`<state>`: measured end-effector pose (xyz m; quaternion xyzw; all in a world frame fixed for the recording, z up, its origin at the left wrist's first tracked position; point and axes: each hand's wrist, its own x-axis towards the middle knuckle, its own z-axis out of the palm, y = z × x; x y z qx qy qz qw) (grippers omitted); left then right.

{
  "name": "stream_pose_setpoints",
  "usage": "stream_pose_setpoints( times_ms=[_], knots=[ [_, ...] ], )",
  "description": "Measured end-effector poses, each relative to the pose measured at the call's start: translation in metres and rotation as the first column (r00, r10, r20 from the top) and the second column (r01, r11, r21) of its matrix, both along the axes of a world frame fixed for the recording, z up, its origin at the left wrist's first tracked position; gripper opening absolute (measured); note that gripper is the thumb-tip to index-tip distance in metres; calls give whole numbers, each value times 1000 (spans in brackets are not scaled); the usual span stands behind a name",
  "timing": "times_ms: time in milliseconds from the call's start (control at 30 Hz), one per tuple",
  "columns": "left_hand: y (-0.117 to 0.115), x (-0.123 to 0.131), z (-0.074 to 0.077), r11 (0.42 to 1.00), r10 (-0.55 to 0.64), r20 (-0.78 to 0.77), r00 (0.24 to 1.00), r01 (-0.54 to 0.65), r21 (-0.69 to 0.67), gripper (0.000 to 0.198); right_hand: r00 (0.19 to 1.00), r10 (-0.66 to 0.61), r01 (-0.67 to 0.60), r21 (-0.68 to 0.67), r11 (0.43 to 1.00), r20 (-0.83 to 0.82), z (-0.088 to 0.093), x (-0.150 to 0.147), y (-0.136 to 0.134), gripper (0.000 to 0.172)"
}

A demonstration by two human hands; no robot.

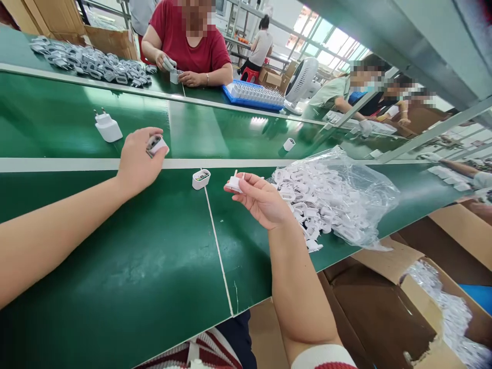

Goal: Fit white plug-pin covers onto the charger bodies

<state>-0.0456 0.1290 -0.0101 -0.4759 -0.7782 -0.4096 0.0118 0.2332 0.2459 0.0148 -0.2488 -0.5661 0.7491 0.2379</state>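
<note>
My left hand (140,159) is closed round a white charger housing (158,146), whose open end shows parts inside, above the edge of the conveyor belt. Between the thumb and fingers of my right hand (259,197) is a white plug cover with two pins (234,183), pins upward. Another charger housing (201,179) stands on the green table between my hands, its open top showing circuit parts. On the belt beyond my left hand lies a white charger with two pins (108,128). Right of my right hand, many white plug covers (311,195) spill from a clear plastic bag (369,189).
A small white housing (289,144) lies on the belt (215,130). Across it, a person in a red top handles a white piece beside a pile of grey-white parts (92,64) and a blue tray (253,96). Cardboard boxes (423,307) stand below the table at right.
</note>
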Motion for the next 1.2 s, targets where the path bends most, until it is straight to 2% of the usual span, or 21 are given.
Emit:
stream_pose_setpoints(
  times_ms=[100,200,267,300,367,467,567,833,933,1100,1200],
  knots=[
    [-51,52,0,993,-106,215,971,114,-28,52,999,-46,46,56,997,-9,-4,-5,-12,49],
    [-83,91,-12,958,-229,406,885,280,-70,51,1000,-26,25,236,971,-2,-12,-14,-30,33],
    [-90,101,-21,938,-279,448,849,340,-60,58,1000,-26,19,430,903,11,-17,-19,-43,20],
    [-91,101,-25,935,-291,447,846,351,-54,60,999,-35,22,515,857,16,-19,-21,-50,18],
    [-89,97,-29,932,-305,422,854,359,-54,51,998,-62,35,631,775,22,-22,-25,-61,17],
    [-85,88,-29,916,-339,390,856,394,-68,32,996,-86,36,733,679,31,-23,-30,-72,17],
    [-83,85,-28,904,-362,407,839,423,-67,31,994,-92,10,817,576,52,-25,-35,-78,15],
    [-83,86,-31,902,-358,428,830,427,-72,27,992,-38,-92,908,409,117,-26,-39,-80,15],
    [-83,85,-32,895,-379,420,825,442,-59,25,993,-43,-84,927,365,107,-26,-38,-81,16],
    [-82,85,-33,897,-385,404,830,439,-45,23,991,-92,-53,925,376,94,-26,-38,-82,12],
    [-82,84,-34,898,-387,397,832,438,-44,22,994,-71,-53,933,356,84,-26,-39,-83,14]
  ],
)
